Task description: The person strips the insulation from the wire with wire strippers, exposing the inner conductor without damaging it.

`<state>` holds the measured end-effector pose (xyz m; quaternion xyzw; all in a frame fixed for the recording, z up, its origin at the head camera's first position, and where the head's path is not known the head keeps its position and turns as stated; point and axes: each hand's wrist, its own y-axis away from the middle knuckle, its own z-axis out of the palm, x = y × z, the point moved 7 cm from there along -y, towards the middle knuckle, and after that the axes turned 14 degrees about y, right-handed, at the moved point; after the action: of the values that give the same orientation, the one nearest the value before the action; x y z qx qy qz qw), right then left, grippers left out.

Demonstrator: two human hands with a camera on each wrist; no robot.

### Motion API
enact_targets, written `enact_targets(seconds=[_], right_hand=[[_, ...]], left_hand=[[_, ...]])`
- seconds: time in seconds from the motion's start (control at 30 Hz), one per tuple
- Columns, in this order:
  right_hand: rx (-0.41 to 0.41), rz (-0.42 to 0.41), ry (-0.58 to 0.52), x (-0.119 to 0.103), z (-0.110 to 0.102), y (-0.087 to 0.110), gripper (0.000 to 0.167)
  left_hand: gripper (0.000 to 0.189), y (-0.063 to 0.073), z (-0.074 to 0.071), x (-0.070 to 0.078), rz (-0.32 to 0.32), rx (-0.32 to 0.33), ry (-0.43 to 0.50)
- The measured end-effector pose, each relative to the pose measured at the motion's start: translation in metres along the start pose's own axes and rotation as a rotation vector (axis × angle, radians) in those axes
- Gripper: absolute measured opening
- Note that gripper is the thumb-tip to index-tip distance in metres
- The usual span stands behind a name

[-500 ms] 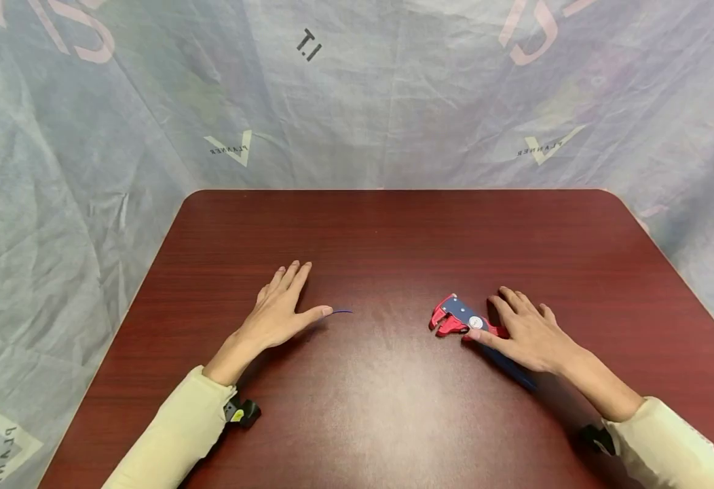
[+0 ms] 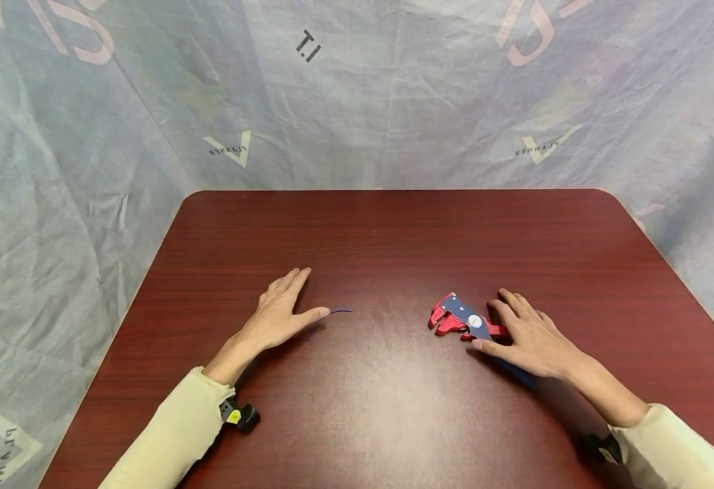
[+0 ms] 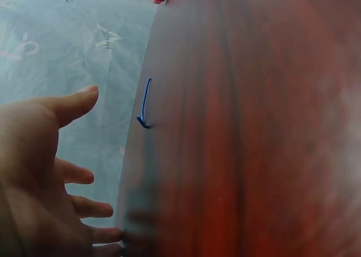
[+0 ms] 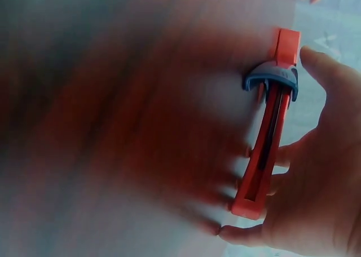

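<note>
Our left hand (image 2: 274, 319), left of centre in the head view, has straight fingers and holds nothing; its fingers lie closer together than half a second ago. Just past its thumb tip, the blue wire (image 2: 341, 311) has stayed put. Our right hand (image 2: 531, 343), right of centre, is loosely spread and grips nothing; its thumb has dropped lower, baring more of the red-and-blue wire stripper (image 2: 474, 322), which lies unmoved on the table (image 2: 375, 244).
</note>
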<state>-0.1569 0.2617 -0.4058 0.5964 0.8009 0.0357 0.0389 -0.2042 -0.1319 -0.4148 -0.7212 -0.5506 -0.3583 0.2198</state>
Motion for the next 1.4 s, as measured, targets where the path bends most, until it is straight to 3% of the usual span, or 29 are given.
enact_targets(seconds=[0.4, 0.97, 1.4], right_hand=[[0.051, -0.014, -0.036, 0.004, 0.005, 0.004, 0.090], [0.127, -0.001, -0.013, 0.002, 0.010, 0.009, 0.093], [0.173, -0.007, -0.005, -0.001, 0.012, 0.009, 0.085]], left_hand=[[0.075, 0.003, 0.003, -0.002, 0.098, 0.105, 0.015], [0.058, 0.006, 0.009, -0.001, 0.161, 0.214, 0.112], [0.049, 0.011, 0.016, -0.003, 0.232, 0.301, 0.156]])
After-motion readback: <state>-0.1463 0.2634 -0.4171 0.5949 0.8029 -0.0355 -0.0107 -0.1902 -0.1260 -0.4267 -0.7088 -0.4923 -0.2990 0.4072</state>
